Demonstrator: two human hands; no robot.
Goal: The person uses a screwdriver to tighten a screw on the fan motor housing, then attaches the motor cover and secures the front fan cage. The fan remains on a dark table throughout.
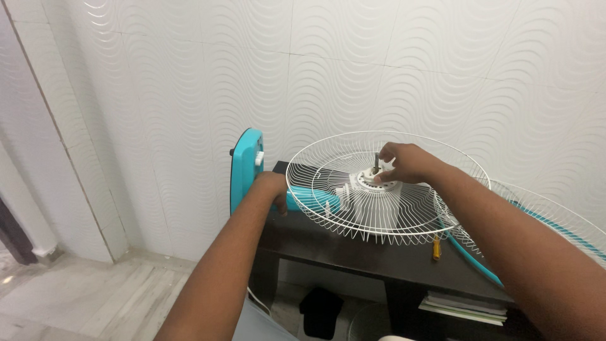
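A dark tabletop (353, 249) stood against a white wave-patterned tiled wall (189, 82), above a pale floor (95, 290). On it lay one turquoise fan body (247, 167) with one white wire rear guard (328, 189), a second guard (555, 221) beside it, and one yellow-handled screwdriver (436, 247). The left hand (273, 188) clasped the fan's neck; the right hand (404, 163) had its fingers (384, 177) pinched at the single motor shaft (377, 162).

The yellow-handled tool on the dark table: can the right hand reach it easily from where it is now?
Probably yes. The right hand is at the hub of the white fan guard, and the yellow-handled tool lies just below the guard's rim on the dark table, uncovered.
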